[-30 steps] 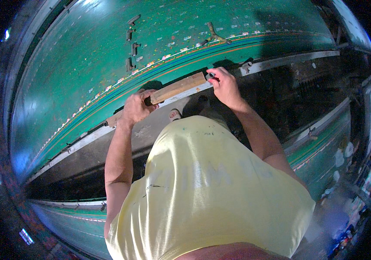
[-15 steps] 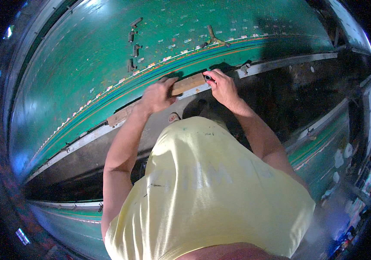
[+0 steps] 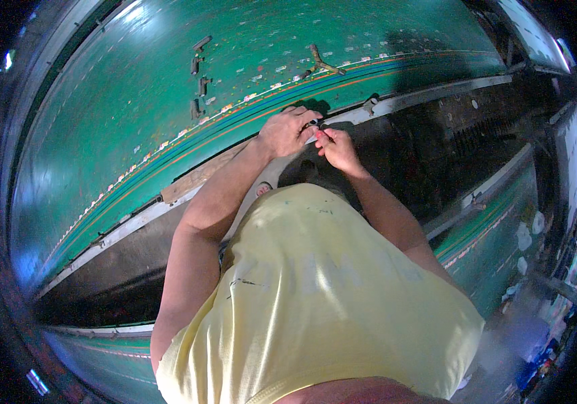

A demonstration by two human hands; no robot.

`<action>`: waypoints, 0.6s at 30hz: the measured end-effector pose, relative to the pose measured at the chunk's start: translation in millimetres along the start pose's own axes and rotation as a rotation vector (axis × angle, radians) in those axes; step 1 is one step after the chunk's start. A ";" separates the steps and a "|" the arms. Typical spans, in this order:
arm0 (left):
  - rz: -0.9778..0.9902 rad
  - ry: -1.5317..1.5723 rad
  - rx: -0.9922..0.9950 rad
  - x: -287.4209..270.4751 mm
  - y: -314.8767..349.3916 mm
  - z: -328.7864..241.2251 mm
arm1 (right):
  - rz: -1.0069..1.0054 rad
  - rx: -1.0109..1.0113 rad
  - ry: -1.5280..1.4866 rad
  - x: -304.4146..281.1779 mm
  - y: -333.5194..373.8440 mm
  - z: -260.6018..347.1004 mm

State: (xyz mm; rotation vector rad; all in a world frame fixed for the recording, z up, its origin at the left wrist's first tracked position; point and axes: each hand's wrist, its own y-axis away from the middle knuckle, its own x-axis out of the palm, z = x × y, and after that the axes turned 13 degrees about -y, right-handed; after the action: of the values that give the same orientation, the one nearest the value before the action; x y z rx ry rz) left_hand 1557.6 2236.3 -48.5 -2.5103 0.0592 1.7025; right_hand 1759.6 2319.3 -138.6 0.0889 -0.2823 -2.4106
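At the table (image 3: 133, 101), near edge, the left hand (image 3: 288, 132) curls by a dark piece (image 3: 314, 124). The right hand (image 3: 337, 149) narrows beside it; I cannot tell either's hold.

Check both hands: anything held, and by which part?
Left hand and right hand are at a small dark piece; whether either grips it, and where, can't be told.

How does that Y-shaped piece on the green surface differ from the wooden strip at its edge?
The Y-shaped piece is forked; the wooden strip is straight. The Y-shaped piece lies farther in on the green surface, while the wooden strip runs along its edge. Both look brownish.
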 end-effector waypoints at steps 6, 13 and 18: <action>-0.106 0.004 0.024 7.0 0.9 0.8 | 0.003 0.188 -0.039 0.3 -4.7 12.3; -0.076 -0.041 -0.006 7.7 -2.6 -2.6 | 0.037 -0.043 0.114 -8.8 -22.9 -22.1; -0.019 0.020 -0.021 -3.4 1.6 -5.2 | -0.018 -0.136 0.246 -27.6 -9.2 29.8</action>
State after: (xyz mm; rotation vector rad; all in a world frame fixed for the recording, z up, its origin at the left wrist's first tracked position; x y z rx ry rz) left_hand 1561.0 2234.0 -43.6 -2.5348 0.0184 1.6798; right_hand 1770.4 2349.5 -112.0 0.3248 -0.0044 -2.3985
